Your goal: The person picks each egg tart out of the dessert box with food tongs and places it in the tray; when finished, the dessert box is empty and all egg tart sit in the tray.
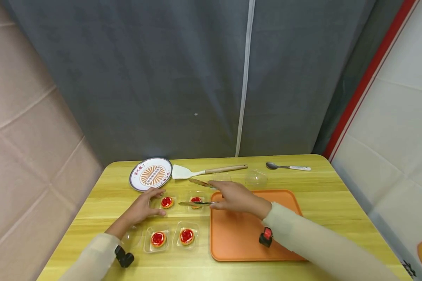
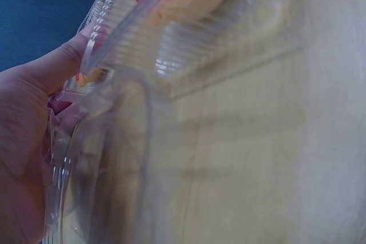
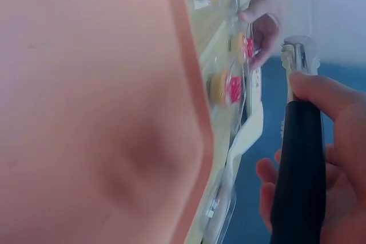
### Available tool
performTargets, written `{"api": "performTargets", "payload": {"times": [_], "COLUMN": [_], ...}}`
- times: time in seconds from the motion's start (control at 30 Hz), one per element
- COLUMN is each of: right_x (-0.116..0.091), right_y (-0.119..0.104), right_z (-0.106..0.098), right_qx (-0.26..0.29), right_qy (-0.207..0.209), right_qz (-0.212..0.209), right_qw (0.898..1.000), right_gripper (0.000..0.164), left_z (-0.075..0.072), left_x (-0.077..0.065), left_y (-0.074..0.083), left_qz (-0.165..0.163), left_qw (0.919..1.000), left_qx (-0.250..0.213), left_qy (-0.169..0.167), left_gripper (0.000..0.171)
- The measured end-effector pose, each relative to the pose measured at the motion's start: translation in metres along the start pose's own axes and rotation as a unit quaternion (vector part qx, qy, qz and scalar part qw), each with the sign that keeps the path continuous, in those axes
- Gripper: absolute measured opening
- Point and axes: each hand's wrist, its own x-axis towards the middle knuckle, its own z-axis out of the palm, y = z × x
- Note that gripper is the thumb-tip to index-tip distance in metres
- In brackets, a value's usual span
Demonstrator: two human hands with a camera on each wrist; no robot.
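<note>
On the counter [image 1: 337, 218], the left hand [image 1: 144, 207] curves beside a tart [image 1: 167, 202]; whether its grip pinches anything, I cannot tell. A plate [image 1: 150, 174] lies at that tart's eleven o'clock. The right hand [image 1: 237, 199] has its grip clamped on tongs [image 1: 199, 182], arms apart toward nine o'clock; only the right wrist view shows their black handle [image 3: 300, 170].

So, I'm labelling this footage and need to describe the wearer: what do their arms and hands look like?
The left sleeve and right sleeve are long, plain and pale cream. The left hand and right hand are gloveless. A small black device sits at the left wrist; the right's black one has a red part.
</note>
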Motion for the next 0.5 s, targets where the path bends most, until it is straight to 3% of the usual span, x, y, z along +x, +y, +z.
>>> {"api": "performTargets", "payload": {"times": [0.27, 0.5], "right_x": [0.048, 0.069], "right_y": [-0.030, -0.041], "right_z": [0.013, 0.021], "right_qx": [-0.086, -0.127], "right_qy": [-0.023, -0.033], "right_qz": [-0.020, -0.032], "right_qw": [0.996, 0.991], "right_gripper": [0.075, 0.065], "left_z": [0.000, -0.001], "left_x": [0.000, 0.000], "left_y": [-0.002, 0.001], "left_qz": [0.009, 0.012], "left_qw": [1.0000, 0.9999], "left_qx": [0.002, 0.006], "left_qy": [-0.001, 0.000], "left_gripper": [0.086, 0.087]}}
